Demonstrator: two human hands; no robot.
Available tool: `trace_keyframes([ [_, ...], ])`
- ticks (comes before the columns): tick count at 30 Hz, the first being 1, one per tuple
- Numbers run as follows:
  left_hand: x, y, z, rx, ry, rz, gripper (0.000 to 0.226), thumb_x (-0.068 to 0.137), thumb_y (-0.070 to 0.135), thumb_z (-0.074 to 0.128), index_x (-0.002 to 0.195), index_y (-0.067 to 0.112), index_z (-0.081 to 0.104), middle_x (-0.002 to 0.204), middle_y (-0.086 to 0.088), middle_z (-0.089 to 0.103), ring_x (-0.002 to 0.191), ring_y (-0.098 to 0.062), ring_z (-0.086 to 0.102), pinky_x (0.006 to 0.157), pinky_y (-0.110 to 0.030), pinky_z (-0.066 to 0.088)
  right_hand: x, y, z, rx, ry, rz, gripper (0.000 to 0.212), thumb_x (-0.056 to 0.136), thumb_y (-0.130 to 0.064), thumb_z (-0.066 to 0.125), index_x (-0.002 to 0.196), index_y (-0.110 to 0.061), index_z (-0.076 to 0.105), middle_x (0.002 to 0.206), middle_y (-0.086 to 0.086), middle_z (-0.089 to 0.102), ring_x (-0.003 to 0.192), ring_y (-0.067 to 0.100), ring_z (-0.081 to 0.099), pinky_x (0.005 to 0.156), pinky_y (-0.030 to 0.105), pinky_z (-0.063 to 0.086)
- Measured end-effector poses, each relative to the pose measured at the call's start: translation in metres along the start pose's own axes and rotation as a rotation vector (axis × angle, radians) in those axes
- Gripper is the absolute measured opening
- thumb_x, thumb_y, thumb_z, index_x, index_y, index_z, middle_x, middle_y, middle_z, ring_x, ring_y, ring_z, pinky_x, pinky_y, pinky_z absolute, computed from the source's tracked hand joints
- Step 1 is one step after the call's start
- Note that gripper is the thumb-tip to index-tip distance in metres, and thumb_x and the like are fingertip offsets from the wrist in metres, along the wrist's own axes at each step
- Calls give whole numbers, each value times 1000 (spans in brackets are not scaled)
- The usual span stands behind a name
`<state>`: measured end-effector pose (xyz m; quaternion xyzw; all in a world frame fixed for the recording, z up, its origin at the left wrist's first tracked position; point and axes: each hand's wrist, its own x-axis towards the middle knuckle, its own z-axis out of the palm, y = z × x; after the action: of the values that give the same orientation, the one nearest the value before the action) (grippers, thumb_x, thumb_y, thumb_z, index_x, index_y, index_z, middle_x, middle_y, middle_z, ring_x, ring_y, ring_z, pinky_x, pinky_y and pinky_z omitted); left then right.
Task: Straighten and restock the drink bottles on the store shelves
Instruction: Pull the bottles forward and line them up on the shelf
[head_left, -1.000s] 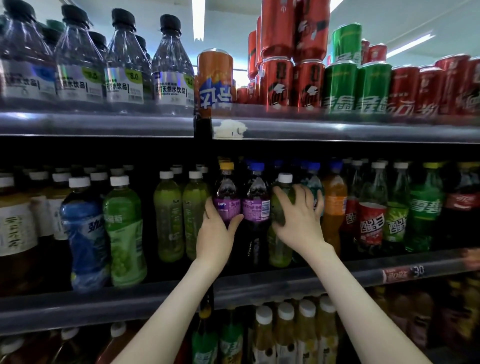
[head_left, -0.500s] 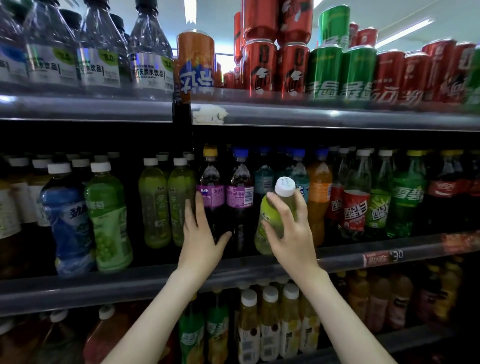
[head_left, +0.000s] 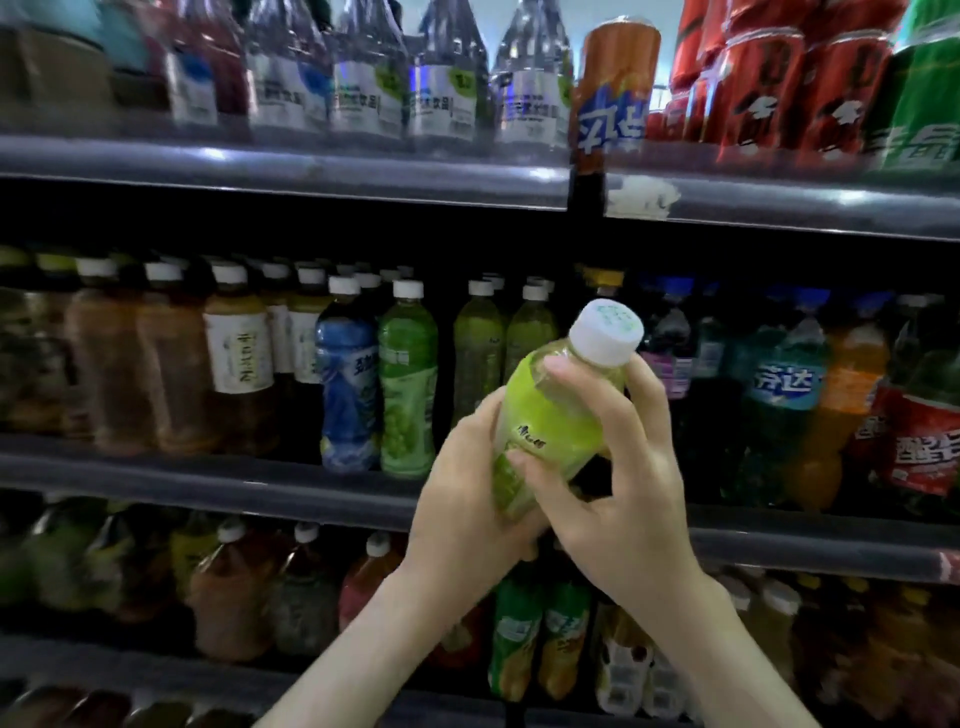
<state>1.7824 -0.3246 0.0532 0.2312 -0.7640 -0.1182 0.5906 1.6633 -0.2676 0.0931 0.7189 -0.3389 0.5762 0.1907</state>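
Observation:
A green drink bottle (head_left: 558, 410) with a white cap is held in front of the middle shelf (head_left: 208, 480), tilted with its cap up and to the right. My left hand (head_left: 467, 499) grips its lower body from the left. My right hand (head_left: 613, 478) grips its upper body from the right, fingers curled across the label. Two matching green bottles (head_left: 504, 343) stand on the middle shelf just behind and left of it. A blue bottle (head_left: 347, 384) and a grape-green bottle (head_left: 408, 384) stand further left.
Tea bottles (head_left: 239, 353) fill the middle shelf's left side; soda bottles (head_left: 784, 384) fill its right. The top shelf carries water bottles (head_left: 447, 88), an orange can (head_left: 615, 88) and red cans (head_left: 769, 83). The lower shelf (head_left: 156, 670) holds more bottles. The picture is blurred.
My right hand has pulled the green bottle off the middle shelf toward me. My left hand left the purple soda bottles and took hold of the green bottle. The view swung left.

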Motion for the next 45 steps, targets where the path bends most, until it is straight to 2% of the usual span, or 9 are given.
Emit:
trace_keyframes([
  [6, 0, -72, -105, 95, 12, -80, 72, 80, 40, 68, 140, 11, 40, 123, -1, 57, 113, -14, 57, 90, -36, 51, 25, -29, 120, 164, -46, 50, 67, 78, -9, 77, 132, -28, 43, 141, 11, 36, 126, -5, 38, 96, 8, 39],
  [10, 14, -116, -181, 248, -37, 33, 62, 87, 54, 54, 139, 24, 39, 128, 16, 50, 122, 2, 44, 101, -16, 36, 43, -45, 197, 170, 43, 89, 66, 77, -9, 77, 132, -27, 44, 140, 11, 37, 125, -7, 38, 95, 5, 37],
  [14, 23, -166, -225, 573, 10, 156, 60, 95, 53, 39, 145, 21, 33, 144, -1, 43, 137, -17, 34, 115, -47, 19, 54, -48, 247, 44, 126, 72, 61, 78, -13, 75, 131, -24, 46, 140, 11, 36, 128, -9, 34, 96, 4, 35],
  [18, 34, -204, -238, 823, 48, 99, 62, 92, 45, 41, 149, 23, 27, 153, -15, 27, 144, -31, 18, 115, -57, 5, 65, -39, 270, -86, 109, 102, 65, 81, -15, 76, 134, -31, 42, 143, 1, 28, 128, 10, 43, 98, 15, 43],
  [22, 43, -223, -235, 930, 13, 104, 66, 89, 42, 46, 150, 24, 27, 149, -17, 36, 143, -35, 17, 111, -63, 0, 71, -30, 284, -187, 71, 160, 68, 81, -18, 76, 136, -37, 41, 145, -4, 27, 126, -2, 33, 98, 16, 39],
  [32, 47, -199, -204, 585, 151, 182, 49, 93, 32, 43, 140, 18, 43, 143, -15, 44, 143, -30, 23, 115, -56, 0, 74, -50, 246, -66, 126, 236, 64, 78, -13, 78, 131, -34, 48, 137, 2, 42, 120, -9, 43, 92, 7, 40],
  [38, 51, -168, -154, 314, 84, 262, 44, 97, 27, 42, 141, 24, 39, 147, -9, 38, 142, -22, 23, 114, -50, 19, 73, -48, 163, -89, 133, 425, 63, 76, -15, 78, 127, -40, 52, 132, -9, 51, 117, 10, 55, 92, 34, 52],
  [41, 54, -156, -126, 388, 42, 286, 52, 93, 31, 47, 143, 26, 35, 149, -14, 36, 142, -26, 24, 114, -49, 14, 70, -33, 133, -216, 168, 453, 63, 76, -13, 77, 122, -48, 52, 133, -13, 48, 115, 0, 52, 95, 28, 50],
  [45, 58, -154, -93, 598, 0, 254, 73, 83, 36, 66, 147, 25, 33, 152, -20, 28, 144, -32, 18, 112, -55, 5, 66, 2, 111, -365, 158, 510, 64, 77, -12, 77, 123, -47, 51, 133, -15, 39, 107, -21, 41, 83, -2, 35],
])
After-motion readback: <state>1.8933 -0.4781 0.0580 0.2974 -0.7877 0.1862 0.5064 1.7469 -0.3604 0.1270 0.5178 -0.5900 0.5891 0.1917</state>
